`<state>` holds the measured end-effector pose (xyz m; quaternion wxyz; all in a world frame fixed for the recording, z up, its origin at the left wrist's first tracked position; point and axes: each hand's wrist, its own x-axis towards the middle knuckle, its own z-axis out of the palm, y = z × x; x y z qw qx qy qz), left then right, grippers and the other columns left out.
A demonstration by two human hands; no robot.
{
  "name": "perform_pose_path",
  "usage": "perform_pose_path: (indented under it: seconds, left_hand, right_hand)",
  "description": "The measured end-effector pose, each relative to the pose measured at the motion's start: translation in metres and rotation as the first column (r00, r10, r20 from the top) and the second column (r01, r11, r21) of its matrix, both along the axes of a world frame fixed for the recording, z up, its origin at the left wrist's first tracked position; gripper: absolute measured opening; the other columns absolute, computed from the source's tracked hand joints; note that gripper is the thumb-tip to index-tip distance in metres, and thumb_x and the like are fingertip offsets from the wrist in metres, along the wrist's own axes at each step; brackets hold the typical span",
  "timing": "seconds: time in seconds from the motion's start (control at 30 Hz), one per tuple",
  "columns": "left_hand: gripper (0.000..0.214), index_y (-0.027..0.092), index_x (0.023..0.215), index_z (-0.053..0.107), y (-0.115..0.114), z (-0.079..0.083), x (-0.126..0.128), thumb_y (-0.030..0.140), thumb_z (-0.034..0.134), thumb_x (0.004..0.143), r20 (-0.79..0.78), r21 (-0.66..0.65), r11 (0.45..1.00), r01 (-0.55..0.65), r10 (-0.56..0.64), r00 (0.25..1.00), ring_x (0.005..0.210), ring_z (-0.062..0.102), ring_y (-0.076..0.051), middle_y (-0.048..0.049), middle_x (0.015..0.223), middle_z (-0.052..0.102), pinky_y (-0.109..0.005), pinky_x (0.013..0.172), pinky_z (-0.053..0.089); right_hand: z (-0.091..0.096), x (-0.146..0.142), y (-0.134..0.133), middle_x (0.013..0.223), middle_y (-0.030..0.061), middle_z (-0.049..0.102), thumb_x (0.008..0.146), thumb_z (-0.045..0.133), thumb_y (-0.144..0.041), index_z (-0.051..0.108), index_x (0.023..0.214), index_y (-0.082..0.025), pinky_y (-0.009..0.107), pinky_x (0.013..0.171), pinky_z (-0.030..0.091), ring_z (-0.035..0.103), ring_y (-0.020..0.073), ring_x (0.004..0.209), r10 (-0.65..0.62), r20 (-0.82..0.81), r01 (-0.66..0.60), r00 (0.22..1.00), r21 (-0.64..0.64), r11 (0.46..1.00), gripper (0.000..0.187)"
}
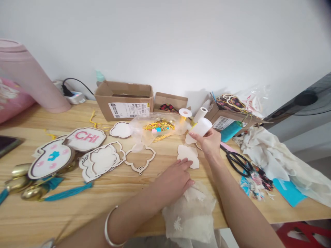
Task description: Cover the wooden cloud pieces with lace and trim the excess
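Observation:
My right hand (210, 143) is raised over the wooden table (103, 193) with its fingers wrapped round a white roll (202, 126). My left hand (174, 179) lies flat, fingers stretched out, on the table beside a white cloud-shaped cut-out (188, 156), its fingertips touching the cut-out's edge. Under and in front of the left hand is a piece of sheer white embroidered fabric (190, 215) that hangs over the table's front edge. A silver bangle (108, 225) sits on my left wrist.
Black scissors (236, 161) lie right of my right hand. Wooden cloud frames (103, 160), a pink "CHI" plaque (86, 137), a plastic bag of yellow cord (157, 128), cardboard boxes (124, 100), gold bells (19, 170) with teal tassels, white cloth (271, 155) and a power strip (73, 96).

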<state>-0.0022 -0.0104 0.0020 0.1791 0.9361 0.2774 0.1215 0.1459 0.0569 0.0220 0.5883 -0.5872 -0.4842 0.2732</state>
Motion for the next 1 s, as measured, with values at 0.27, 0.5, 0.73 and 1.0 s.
perform_pose_path:
  seconds: [0.27,0.5,0.73,1.0]
  left_hand:
    - [0.033,0.013,0.079,0.067,0.000,-0.001,0.000,0.027,0.038,0.087,-0.016,0.046,0.999,0.008,-0.008,1.000,0.121,0.039,-0.021,-0.0113,0.126,0.050,-0.034,0.102,0.028]
    - [0.035,0.012,0.081,0.067,0.000,-0.003,0.001,0.027,0.037,0.087,0.010,0.048,0.999,-0.007,0.006,1.000,0.118,0.042,-0.022,-0.0128,0.124,0.051,-0.034,0.102,0.028]
    - [0.035,0.013,0.079,0.066,0.000,-0.002,0.001,0.027,0.036,0.088,0.011,0.034,0.999,-0.004,0.004,1.000,0.119,0.041,-0.021,-0.0121,0.124,0.051,-0.033,0.102,0.028]
    - [0.034,0.012,0.079,0.066,0.001,-0.002,0.002,0.026,0.036,0.087,0.011,-0.004,1.000,-0.002,0.002,1.000,0.120,0.039,-0.022,-0.0125,0.125,0.049,-0.035,0.103,0.025]
  right_hand:
    - [0.003,0.003,0.000,0.069,0.0042,0.069,0.041,0.076,-0.034,0.064,0.070,-0.012,0.032,0.055,0.051,0.063,0.0224,0.064,-0.063,0.030,0.063,0.998,0.000,0.998,0.038]
    - [0.003,-0.015,-0.003,0.067,0.0032,0.068,0.042,0.076,-0.031,0.063,0.067,-0.014,0.031,0.054,0.050,0.063,0.0217,0.064,0.010,-0.069,-0.010,0.998,-0.005,1.000,0.033]
    - [-0.007,-0.009,-0.001,0.073,0.0048,0.069,0.046,0.076,-0.032,0.063,0.071,-0.013,0.031,0.057,0.050,0.063,0.0219,0.067,0.007,-0.035,-0.006,0.999,0.026,1.000,0.034]
    - [-0.002,-0.010,-0.004,0.068,0.0032,0.068,0.044,0.077,-0.031,0.063,0.069,-0.014,0.030,0.053,0.050,0.062,0.0205,0.062,0.106,-0.037,-0.107,0.994,-0.020,0.994,0.032]
